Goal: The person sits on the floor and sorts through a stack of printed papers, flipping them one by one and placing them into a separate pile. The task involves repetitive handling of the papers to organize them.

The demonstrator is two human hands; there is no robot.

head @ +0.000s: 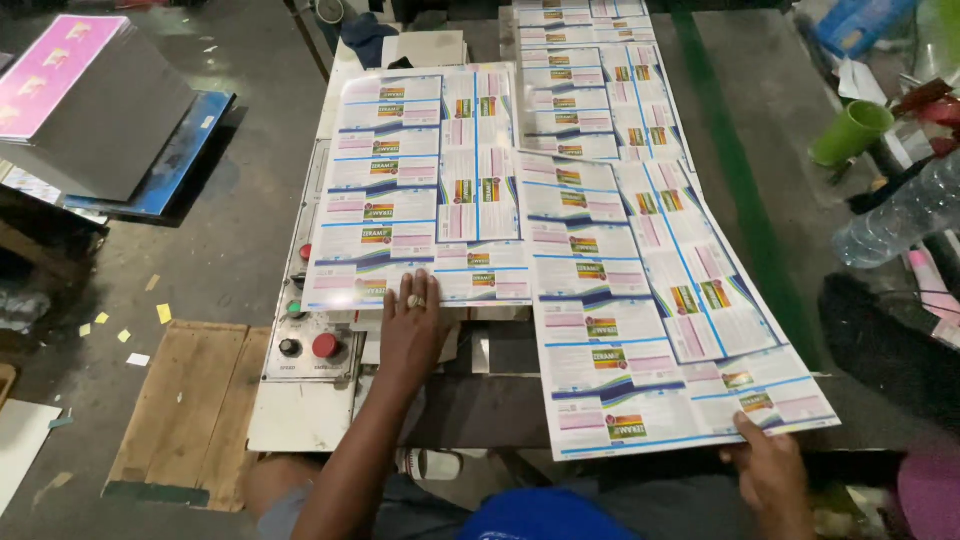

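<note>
Printed sheets cover the surface (500, 400) in the head view, each a large white rectangle gridded with small label panels edged in blue, with green, purple and pink blocks. The near sheet (650, 320) lies slanted, its lower edge hanging past the front of the surface; the right hand (775, 475) holds that lower right corner, thumb on top of the paper and fingers under it, so the grip is closed on the sheet. Up and to the left of that grip, the left sheet (425, 185) lies squarer to the surface, and the left hand (412, 325) rests flat on its near edge, fingers spread, pressing rather than pinching; a ring shows on one finger. Beyond both, further sheets (590, 90) overlap in a row running away from the person.

Just left of the left hand sits a grey control panel (305, 330) with a red round button and smaller dark knobs. Further left, on the floor, lie a wooden pallet (190, 410) and a stack of boards with a pink printed top (70, 90). Far right of the right grip are a green cup (850, 132) and a clear plastic bottle (900, 215) lying on its side.
</note>
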